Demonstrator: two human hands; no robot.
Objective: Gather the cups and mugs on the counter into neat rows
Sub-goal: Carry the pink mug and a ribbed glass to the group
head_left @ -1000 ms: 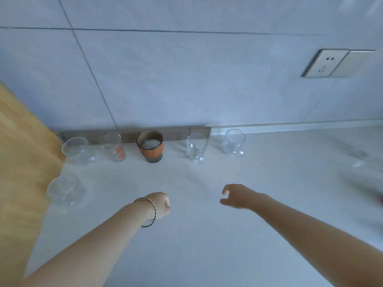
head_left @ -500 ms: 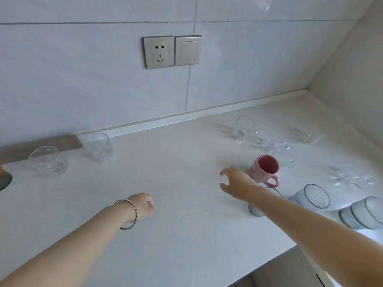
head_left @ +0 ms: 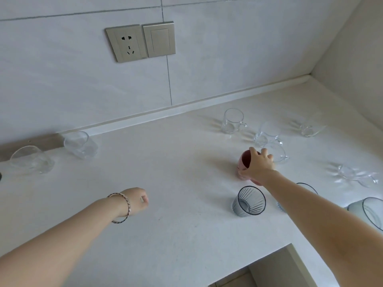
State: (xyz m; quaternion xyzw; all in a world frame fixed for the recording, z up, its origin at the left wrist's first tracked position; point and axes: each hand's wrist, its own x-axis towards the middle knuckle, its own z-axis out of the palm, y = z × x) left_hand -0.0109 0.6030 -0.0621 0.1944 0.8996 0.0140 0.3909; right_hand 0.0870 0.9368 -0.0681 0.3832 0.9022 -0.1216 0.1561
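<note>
My right hand [head_left: 258, 165] is wrapped around a pink mug [head_left: 244, 162] on the white counter [head_left: 176, 183], fingers over its rim. Just in front of it stands a ribbed grey glass [head_left: 248, 201]; another grey glass [head_left: 369, 212] sits at the right edge, and a third is partly hidden behind my right forearm. Behind the mug are clear glass mugs [head_left: 232, 121] [head_left: 267, 133] [head_left: 277, 154], and more clear pieces lie further right [head_left: 308, 128] [head_left: 356, 175]. Two clear tumblers [head_left: 79, 145] [head_left: 30, 160] stand along the wall at left. My left hand [head_left: 135, 200], with a bracelet, hovers in a loose fist, holding nothing.
A socket and switch plate [head_left: 141, 41] is on the tiled wall. The counter meets a side wall at the right and has a cut-out corner [head_left: 269, 270] at its front edge. A dark object shows at the far left edge [head_left: 0, 176].
The view swung right from the row of cups at left to the scattered ones. My right hand reached forward and closed on the pink mug. My left hand stayed in a fist.
</note>
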